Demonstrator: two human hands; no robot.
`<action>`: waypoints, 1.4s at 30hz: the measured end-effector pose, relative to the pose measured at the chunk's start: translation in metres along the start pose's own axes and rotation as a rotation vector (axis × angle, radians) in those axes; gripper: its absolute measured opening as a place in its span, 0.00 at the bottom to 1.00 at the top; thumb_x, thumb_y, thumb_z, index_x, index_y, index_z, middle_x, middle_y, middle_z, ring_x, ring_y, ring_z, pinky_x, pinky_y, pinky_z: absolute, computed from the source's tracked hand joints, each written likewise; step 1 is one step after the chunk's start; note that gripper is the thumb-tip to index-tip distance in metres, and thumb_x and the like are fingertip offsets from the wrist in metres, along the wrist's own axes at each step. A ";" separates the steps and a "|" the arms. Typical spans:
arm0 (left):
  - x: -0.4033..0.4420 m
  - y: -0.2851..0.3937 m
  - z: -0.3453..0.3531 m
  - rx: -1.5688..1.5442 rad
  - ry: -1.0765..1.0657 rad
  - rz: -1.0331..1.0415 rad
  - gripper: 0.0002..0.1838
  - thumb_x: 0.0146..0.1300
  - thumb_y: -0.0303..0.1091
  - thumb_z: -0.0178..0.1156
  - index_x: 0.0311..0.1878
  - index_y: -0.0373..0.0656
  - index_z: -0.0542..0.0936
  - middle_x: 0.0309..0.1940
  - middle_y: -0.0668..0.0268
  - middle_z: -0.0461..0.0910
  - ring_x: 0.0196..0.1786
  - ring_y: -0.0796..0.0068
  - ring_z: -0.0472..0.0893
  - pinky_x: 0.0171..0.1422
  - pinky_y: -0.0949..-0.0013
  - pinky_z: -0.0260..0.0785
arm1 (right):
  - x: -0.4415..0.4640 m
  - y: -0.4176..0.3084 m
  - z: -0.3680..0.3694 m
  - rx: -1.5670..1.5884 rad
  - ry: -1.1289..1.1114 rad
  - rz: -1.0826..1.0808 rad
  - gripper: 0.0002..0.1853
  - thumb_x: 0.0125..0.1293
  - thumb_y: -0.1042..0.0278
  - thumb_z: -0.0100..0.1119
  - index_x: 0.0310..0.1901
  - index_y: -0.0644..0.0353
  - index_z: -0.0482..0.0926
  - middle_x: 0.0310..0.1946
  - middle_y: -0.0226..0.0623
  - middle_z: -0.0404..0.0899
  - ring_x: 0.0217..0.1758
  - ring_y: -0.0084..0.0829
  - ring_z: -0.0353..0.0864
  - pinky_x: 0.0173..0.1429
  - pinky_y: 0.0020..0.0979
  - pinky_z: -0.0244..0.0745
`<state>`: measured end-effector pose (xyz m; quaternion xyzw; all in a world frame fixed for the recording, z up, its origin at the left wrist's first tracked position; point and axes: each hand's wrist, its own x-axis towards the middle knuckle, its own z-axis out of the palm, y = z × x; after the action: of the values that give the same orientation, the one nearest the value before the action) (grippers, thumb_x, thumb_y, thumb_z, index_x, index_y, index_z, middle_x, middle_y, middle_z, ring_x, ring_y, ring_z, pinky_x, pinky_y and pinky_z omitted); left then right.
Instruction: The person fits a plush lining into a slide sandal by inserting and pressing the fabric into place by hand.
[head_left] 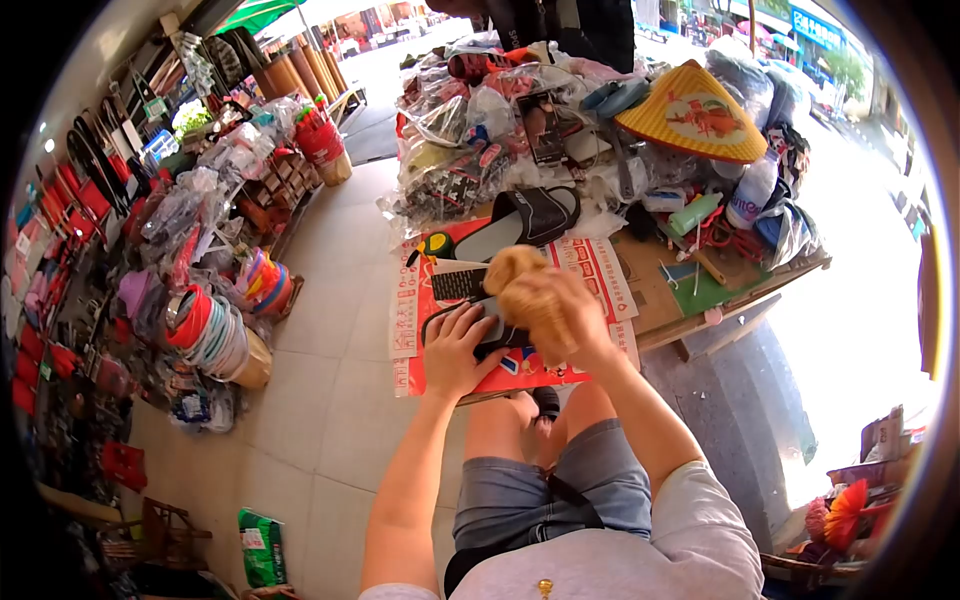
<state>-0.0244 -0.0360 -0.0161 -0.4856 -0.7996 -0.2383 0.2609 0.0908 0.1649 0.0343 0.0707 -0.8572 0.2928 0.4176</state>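
Note:
My left hand (pixel 458 350) lies over a dark slide sandal (pixel 490 327) with a grey insole, fingers on its edge, holding it on the red-and-white printed sheet (pixel 407 345). A bunched tan cloth (pixel 519 283) is gripped in my right hand (pixel 574 312), slightly blurred, just above the sandal's right part. The cloth and my right hand hide much of that sandal. Its mate, another black slide sandal (pixel 535 216), rests farther back on the sheet. A black card with rows of print (pixel 458 286) and a yellow-and-black round item (pixel 436 245) lie left of the sandals.
Plastic-wrapped goods (pixel 450 130) heap up at the table's back, with a yellow conical hat (pixel 690 110) on top. A green bottle (pixel 694 213) and small tools (pixel 690 280) lie at right. Stacked buckets (pixel 215 335) and shelved goods line the left floor.

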 end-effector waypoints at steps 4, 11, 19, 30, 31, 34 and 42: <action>-0.002 0.000 0.000 0.010 -0.003 0.003 0.27 0.55 0.53 0.72 0.55 0.51 0.84 0.62 0.63 0.81 0.69 0.62 0.76 0.72 0.54 0.61 | -0.019 0.010 -0.004 -0.097 -0.027 -0.007 0.31 0.49 0.70 0.71 0.60 0.52 0.79 0.54 0.44 0.78 0.58 0.52 0.79 0.61 0.46 0.76; -0.001 0.000 0.001 -0.011 0.016 -0.012 0.28 0.53 0.52 0.73 0.55 0.51 0.84 0.62 0.63 0.81 0.68 0.60 0.76 0.72 0.53 0.62 | -0.017 0.030 -0.042 -0.187 0.141 0.059 0.31 0.48 0.73 0.73 0.58 0.53 0.80 0.52 0.43 0.80 0.56 0.51 0.80 0.59 0.45 0.77; -0.004 0.001 0.000 0.008 0.003 0.001 0.28 0.55 0.53 0.72 0.57 0.50 0.83 0.62 0.63 0.81 0.69 0.61 0.75 0.72 0.53 0.62 | -0.020 0.017 0.006 -0.138 -0.038 -0.092 0.32 0.49 0.71 0.71 0.60 0.52 0.79 0.55 0.46 0.78 0.58 0.53 0.78 0.62 0.46 0.76; -0.004 -0.002 0.003 -0.012 0.016 -0.010 0.29 0.55 0.53 0.72 0.57 0.50 0.83 0.63 0.63 0.80 0.70 0.61 0.74 0.72 0.52 0.61 | 0.008 0.001 -0.016 0.002 0.123 -0.003 0.30 0.51 0.78 0.68 0.60 0.55 0.79 0.55 0.45 0.79 0.58 0.53 0.79 0.60 0.45 0.77; -0.004 -0.002 0.003 -0.007 0.016 -0.006 0.29 0.55 0.54 0.72 0.57 0.50 0.83 0.63 0.63 0.80 0.70 0.61 0.74 0.72 0.52 0.61 | 0.012 -0.003 -0.007 0.055 0.093 -0.026 0.30 0.51 0.79 0.67 0.60 0.55 0.78 0.55 0.45 0.79 0.59 0.53 0.78 0.60 0.45 0.77; -0.006 -0.003 0.004 -0.003 0.010 -0.015 0.28 0.56 0.54 0.71 0.57 0.50 0.83 0.63 0.63 0.80 0.70 0.61 0.74 0.72 0.52 0.61 | 0.001 0.004 0.014 -0.044 -0.130 -0.023 0.30 0.52 0.79 0.65 0.60 0.54 0.78 0.57 0.46 0.77 0.61 0.54 0.76 0.61 0.45 0.76; -0.002 -0.004 -0.001 -0.066 0.021 -0.017 0.28 0.54 0.53 0.72 0.55 0.49 0.84 0.63 0.64 0.80 0.69 0.61 0.75 0.72 0.53 0.61 | -0.023 0.049 -0.025 -0.110 0.008 0.217 0.30 0.53 0.79 0.67 0.61 0.54 0.77 0.58 0.48 0.78 0.61 0.56 0.77 0.62 0.45 0.75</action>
<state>-0.0270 -0.0392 -0.0171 -0.4845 -0.7926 -0.2721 0.2510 0.1046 0.2156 0.0071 -0.0465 -0.8729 0.2891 0.3903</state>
